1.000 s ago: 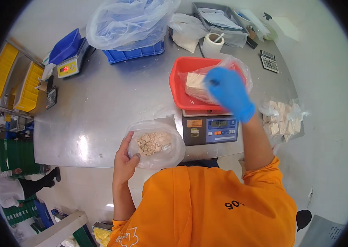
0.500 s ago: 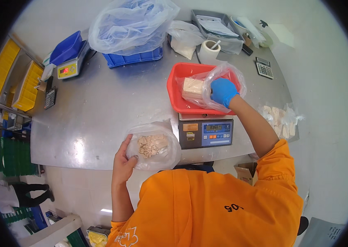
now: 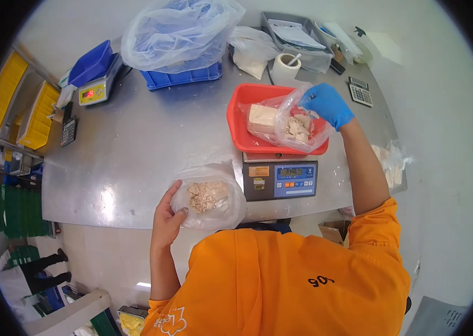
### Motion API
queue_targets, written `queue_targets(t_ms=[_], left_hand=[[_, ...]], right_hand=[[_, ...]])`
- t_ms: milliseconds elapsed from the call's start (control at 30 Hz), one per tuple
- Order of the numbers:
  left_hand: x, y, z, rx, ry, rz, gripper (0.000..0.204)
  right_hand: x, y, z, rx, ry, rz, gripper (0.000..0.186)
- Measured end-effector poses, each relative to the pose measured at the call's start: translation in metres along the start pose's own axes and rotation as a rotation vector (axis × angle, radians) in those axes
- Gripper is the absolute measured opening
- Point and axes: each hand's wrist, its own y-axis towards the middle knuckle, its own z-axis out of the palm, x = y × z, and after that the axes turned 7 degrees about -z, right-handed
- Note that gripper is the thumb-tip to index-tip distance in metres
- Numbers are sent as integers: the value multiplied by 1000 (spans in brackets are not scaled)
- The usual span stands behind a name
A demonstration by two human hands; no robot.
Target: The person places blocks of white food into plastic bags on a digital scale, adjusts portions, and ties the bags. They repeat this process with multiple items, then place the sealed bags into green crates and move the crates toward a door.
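The person's two hands are working well apart from each other. The bare left hand (image 3: 167, 223) is gripping the side of a whitish plastic bag (image 3: 235, 206), thumb over its rim, and that bag is sitting open just below the middle of the frame, with pale crumbs (image 3: 204, 197) lying inside. The right hand (image 3: 328, 106), in a blue glove, is hovering right of upper centre at the mouth of a clear bag (image 3: 279, 131); its fingers are bunching near the bag's edge, and from here I cannot tell whether they are pinching anything.

The clear bag is lying in a red tray (image 3: 234, 120), its mouth facing right and showing broken chunks (image 3: 299, 127), while a pale block (image 3: 261, 116) is resting at its left. The tray is sitting on a scale (image 3: 260, 185) near the centre. More bagged pieces (image 3: 391, 166) are lying at the right edge of the metal table (image 3: 130, 145). At upper centre, a blue crate (image 3: 186, 76) is standing under a big plastic liner (image 3: 183, 36).
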Motion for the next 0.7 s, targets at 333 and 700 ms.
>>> queue_targets(t_ms=[333,700], left_hand=[[-6,1,2,8,2,-30,68],[1,5,-1,10,24,-25,68]], right_hand=[[6,-10,-9,24,77,68,13],[0,-13,-4,40,-15,131,15]])
